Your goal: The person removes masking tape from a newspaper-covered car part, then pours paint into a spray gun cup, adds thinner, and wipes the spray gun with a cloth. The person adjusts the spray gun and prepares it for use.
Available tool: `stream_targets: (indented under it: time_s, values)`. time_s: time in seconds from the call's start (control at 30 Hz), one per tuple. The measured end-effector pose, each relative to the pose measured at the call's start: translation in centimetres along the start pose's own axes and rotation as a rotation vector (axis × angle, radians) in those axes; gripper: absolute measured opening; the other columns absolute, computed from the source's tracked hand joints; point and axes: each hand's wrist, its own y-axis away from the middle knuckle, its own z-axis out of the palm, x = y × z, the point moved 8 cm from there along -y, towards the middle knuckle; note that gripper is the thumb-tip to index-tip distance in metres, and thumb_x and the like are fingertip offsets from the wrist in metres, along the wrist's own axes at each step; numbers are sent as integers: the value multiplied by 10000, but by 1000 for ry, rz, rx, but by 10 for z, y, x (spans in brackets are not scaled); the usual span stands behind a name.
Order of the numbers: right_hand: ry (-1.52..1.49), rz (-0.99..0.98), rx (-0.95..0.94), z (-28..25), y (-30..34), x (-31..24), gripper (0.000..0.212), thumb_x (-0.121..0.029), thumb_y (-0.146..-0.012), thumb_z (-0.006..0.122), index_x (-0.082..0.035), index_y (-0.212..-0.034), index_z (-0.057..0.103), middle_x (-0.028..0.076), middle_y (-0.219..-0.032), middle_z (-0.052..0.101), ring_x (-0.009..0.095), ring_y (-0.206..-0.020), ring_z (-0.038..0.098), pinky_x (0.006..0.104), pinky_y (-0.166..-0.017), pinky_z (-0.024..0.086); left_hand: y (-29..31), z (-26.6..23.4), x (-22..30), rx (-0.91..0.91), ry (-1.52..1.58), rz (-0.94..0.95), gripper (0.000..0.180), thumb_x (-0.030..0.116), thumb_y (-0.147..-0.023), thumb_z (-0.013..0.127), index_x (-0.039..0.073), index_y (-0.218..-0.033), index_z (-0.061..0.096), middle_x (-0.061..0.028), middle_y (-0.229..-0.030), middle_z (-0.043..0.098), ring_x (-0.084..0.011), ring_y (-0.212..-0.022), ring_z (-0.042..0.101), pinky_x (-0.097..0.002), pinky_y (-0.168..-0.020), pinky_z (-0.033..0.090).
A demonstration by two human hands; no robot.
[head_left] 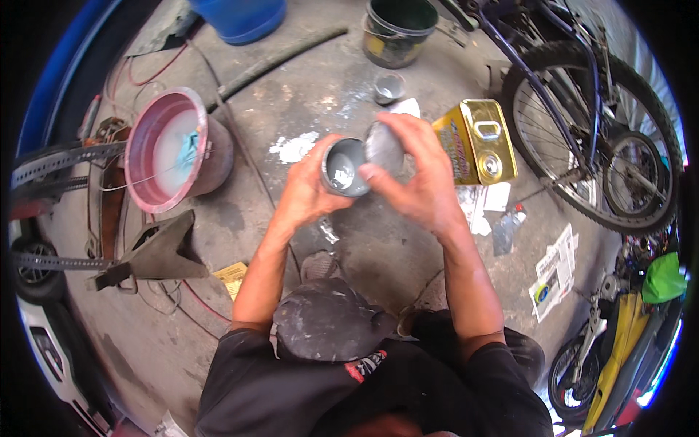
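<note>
My left hand [306, 191] grips a small round tin can [344, 169], tilted so its open mouth faces me; whitish paste shows inside. My right hand [419, 175] holds the can's round metal lid [383, 148] right beside the can's rim, fingers curled over its edge. Both hands are raised above the dirty concrete floor, in front of my dark-clothed knees. A gold rectangular oil can [477, 140] lies on the floor just right of my right hand.
A pink basin of milky water [169, 149] stands at left beside a black metal stand [156, 251]. A dark bucket [398, 29], a blue tub [244, 16] and a small open tin [389, 87] sit farther away. A bicycle wheel [593, 135] is at right, with paper scraps nearby.
</note>
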Motion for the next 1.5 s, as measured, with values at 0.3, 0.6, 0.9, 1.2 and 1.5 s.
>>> stream_targets:
  time_s: [0.3, 0.6, 0.9, 1.2, 1.5]
  values:
    - [258, -97, -384, 53, -11, -33, 598, -148, -836, 739, -98, -1408, 571, 249, -1484, 471, 440, -1390, 436, 488, -1103, 444, 5, -13, -2, 100, -139, 33, 844, 92, -662, 839, 41, -1435, 505, -164, -1295, 669, -302, -1129, 682, -393, -939, 551]
    - [404, -337, -56, 45, -41, -56, 573, -274, -808, 663, -49, -1333, 609, 244, -1326, 576, 428, -1186, 551, 532, -1066, 404, -16, -30, 44, 235, -96, 28, 745, 182, -740, 763, 60, -1416, 475, -277, -1054, 694, -474, -999, 688, -515, -811, 552]
    - [-544, 52, -286, 48, -22, 39, 1116, -439, -863, 751, -2, -1640, 81, 232, -1673, 224, 338, -1576, 164, 451, -1270, 151, -20, -67, 41, 500, 145, 1, 1012, 296, -579, 952, 43, -1437, 477, -140, -1207, 722, -247, -1156, 690, -385, -1013, 538]
    - [-1007, 236, -657, 135, 71, 52, 1045, -358, -784, 887, -34, -1600, 320, 83, -1265, 637, 166, -1079, 618, 320, -960, 481, -30, -84, 44, 547, 234, 66, 957, 308, -587, 946, 39, -1393, 506, -156, -1214, 712, -278, -1150, 679, -392, -1016, 521]
    - [-228, 404, -232, 125, 60, 52, 436, -382, -934, 717, 23, -1089, 669, 246, -831, 706, 430, -779, 706, 482, -706, 518, -30, -32, 45, 236, -6, 107, 1032, 282, -587, 931, 84, -1465, 427, -198, -1256, 669, -384, -1180, 655, -443, -1016, 521]
